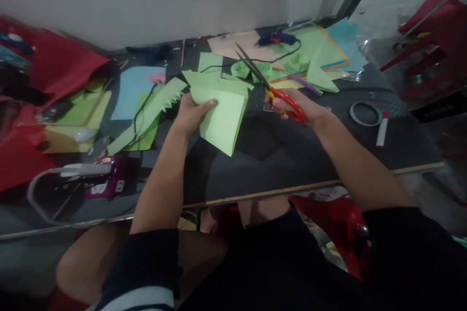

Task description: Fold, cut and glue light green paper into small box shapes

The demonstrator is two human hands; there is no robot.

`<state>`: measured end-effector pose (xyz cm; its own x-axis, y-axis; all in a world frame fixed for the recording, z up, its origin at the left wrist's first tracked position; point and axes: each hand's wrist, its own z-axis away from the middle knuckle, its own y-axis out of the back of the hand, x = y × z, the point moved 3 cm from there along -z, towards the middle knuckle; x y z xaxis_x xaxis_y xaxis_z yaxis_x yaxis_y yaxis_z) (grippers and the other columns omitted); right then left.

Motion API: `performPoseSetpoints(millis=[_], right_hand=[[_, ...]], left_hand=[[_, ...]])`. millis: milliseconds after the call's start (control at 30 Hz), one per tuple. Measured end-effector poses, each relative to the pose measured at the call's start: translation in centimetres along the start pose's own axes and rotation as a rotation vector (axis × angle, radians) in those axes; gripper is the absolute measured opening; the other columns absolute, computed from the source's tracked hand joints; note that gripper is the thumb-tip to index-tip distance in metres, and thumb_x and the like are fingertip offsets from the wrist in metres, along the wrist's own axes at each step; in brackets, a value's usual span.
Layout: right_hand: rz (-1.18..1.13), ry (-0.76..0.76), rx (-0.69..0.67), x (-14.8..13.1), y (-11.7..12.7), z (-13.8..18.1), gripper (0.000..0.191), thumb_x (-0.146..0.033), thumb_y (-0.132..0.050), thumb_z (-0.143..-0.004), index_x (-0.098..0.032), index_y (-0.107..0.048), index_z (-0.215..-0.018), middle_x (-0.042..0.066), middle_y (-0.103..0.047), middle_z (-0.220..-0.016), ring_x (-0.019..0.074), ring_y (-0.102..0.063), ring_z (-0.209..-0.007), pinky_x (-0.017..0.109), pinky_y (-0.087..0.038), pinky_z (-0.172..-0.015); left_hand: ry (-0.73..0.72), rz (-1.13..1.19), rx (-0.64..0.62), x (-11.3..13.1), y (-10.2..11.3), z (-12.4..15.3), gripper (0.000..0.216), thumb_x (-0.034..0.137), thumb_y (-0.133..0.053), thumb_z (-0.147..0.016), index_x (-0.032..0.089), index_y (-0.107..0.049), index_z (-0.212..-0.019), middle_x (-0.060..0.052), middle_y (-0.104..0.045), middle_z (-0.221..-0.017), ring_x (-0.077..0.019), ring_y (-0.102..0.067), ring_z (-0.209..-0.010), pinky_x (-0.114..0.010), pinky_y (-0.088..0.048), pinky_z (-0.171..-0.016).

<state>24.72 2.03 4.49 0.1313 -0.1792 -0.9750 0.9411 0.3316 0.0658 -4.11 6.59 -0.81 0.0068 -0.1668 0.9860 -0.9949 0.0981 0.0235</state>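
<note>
My left hand (193, 112) grips a folded sheet of light green paper (222, 121) by its left side, thumb on top and fingers hidden underneath. The sheet is held above the dark table. To its right, my right hand (288, 104) is closed around the red and yellow handles of a pair of scissors (260, 75). Their blades point up and to the left, past the paper's upper right corner and apart from it. A green strip with a jagged cut edge (160, 102) lies left of my left hand. Folded green paper pieces (264, 70) sit behind the scissors.
A glue gun (279, 38) with a black cord rests on paper sheets at the back. On the right lie a tape roll (366, 113) and a red-and-white marker (382, 129). A purple power socket (113, 177) with a white plug stands at the left. Red paper (65, 68) covers the far left.
</note>
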Motion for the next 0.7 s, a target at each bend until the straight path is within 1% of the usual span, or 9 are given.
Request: performPoseSetpoints(millis=[100, 167, 233, 300, 367, 433, 467, 567, 700], right_hand=[[-0.12, 0.039, 0.123, 0.2, -2.3, -0.9, 0.045, -0.051, -0.088, -0.083, -0.023, -0.054, -0.074, -0.002, -0.055, -0.072, 0.0117, -0.054, -0.062, 0.022, -0.051, -0.049], [-0.115, 0.094, 0.165, 0.5, -3.6, -1.5, 0.041, -0.038, -0.085, -0.086, -0.024, -0.049, -0.073, -0.002, -0.056, -0.074, 0.0146, -0.062, -0.073, 0.028, -0.059, -0.066], [-0.074, 0.148, 0.193, 0.8, -4.4, -1.9, 0.043, -0.019, -0.087, -0.079, -0.024, -0.045, -0.073, -0.004, -0.055, -0.075, 0.0149, -0.064, -0.079, 0.031, -0.06, -0.08], [-0.064, 0.183, 0.233, 1.1, -4.5, -2.2, 0.048, -0.005, -0.085, -0.07, -0.025, -0.041, -0.073, -0.006, -0.052, -0.075, 0.0134, -0.063, -0.079, 0.032, -0.059, -0.084], [-0.082, 0.227, 0.274, 1.2, -4.1, -2.3, 0.05, -0.002, -0.083, -0.067, -0.026, -0.039, -0.074, -0.006, -0.051, -0.077, 0.0125, -0.063, -0.079, 0.032, -0.06, -0.085], [-0.111, 0.262, 0.29, 1.1, -3.7, -2.0, 0.051, -0.011, -0.086, -0.068, -0.026, -0.038, -0.076, -0.005, -0.054, -0.08, 0.0148, -0.067, -0.083, 0.033, -0.062, -0.083], [-0.128, 0.259, 0.283, 1.0, -3.6, -1.8, 0.051, -0.02, -0.089, -0.069, -0.027, -0.038, -0.077, -0.004, -0.057, -0.081, 0.0171, -0.069, -0.085, 0.034, -0.063, -0.079], [-0.159, 0.204, 0.229, 1.2, -3.8, -1.4, 0.06, -0.047, -0.093, -0.067, -0.027, -0.039, -0.082, 0.0, -0.064, -0.088, 0.0235, -0.075, -0.09, 0.035, -0.064, -0.067], [-0.1, 0.124, 0.211, 2.3, -4.8, -1.4, 0.076, -0.056, -0.1, -0.053, -0.027, -0.035, -0.082, 0.0, -0.066, -0.088, 0.0173, -0.071, -0.069, 0.029, -0.057, -0.052]], left_hand=[[0.025, -0.188, -0.121, -0.1, -0.1, 0.0, 0.069, 0.069, -0.098, -0.048, 0.018, -0.076, -0.088, -0.01, -0.08, -0.088, -0.0306, -0.079, -0.085, -0.041, -0.07, -0.076], [-0.002, -0.345, -0.185, -0.2, -0.7, 0.1, 0.068, 0.07, -0.098, -0.049, 0.018, -0.076, -0.087, -0.009, -0.079, -0.086, -0.0304, -0.078, -0.085, -0.04, -0.068, -0.078], [-0.083, -0.474, -0.206, 0.0, -1.5, 0.4, 0.072, 0.07, -0.097, -0.052, 0.018, -0.076, -0.096, -0.01, -0.08, -0.094, -0.0317, -0.077, -0.093, -0.04, -0.066, -0.085], [-0.189, -0.577, -0.136, 0.6, -1.9, 0.7, 0.076, 0.072, -0.094, -0.061, 0.02, -0.073, -0.113, -0.011, -0.079, -0.109, -0.0305, -0.076, -0.101, -0.037, -0.064, -0.087], [-0.271, -0.653, -0.004, 1.5, -1.9, 0.9, 0.071, 0.071, -0.084, -0.078, 0.023, -0.068, -0.128, -0.012, -0.075, -0.128, -0.0253, -0.076, -0.1, -0.031, -0.062, -0.084], [-0.323, -0.717, 0.089, 2.2, -1.9, 1.2, 0.057, 0.067, -0.072, -0.093, 0.026, -0.066, -0.131, -0.013, -0.069, -0.141, -0.0198, -0.076, -0.092, -0.029, -0.059, -0.082], [-0.342, -0.752, 0.098, 2.3, -2.1, 1.3, 0.049, 0.063, -0.068, -0.097, 0.026, -0.067, -0.129, -0.012, -0.068, -0.143, -0.0178, -0.075, -0.088, -0.029, -0.059, -0.081], [-0.369, -0.868, 0.018, 2.0, -3.0, 1.4, 0.032, 0.052, -0.066, -0.101, 0.024, -0.073, -0.115, -0.01, -0.072, -0.136, -0.017, -0.074, -0.086, -0.029, -0.058, -0.08], [-0.338, -0.988, -0.11, 0.4, -4.3, 1.7, 0.021, 0.038, -0.064, -0.099, 0.022, -0.078, -0.101, -0.01, -0.079, -0.12, -0.0232, -0.076, -0.101, -0.029, -0.057, -0.075]])
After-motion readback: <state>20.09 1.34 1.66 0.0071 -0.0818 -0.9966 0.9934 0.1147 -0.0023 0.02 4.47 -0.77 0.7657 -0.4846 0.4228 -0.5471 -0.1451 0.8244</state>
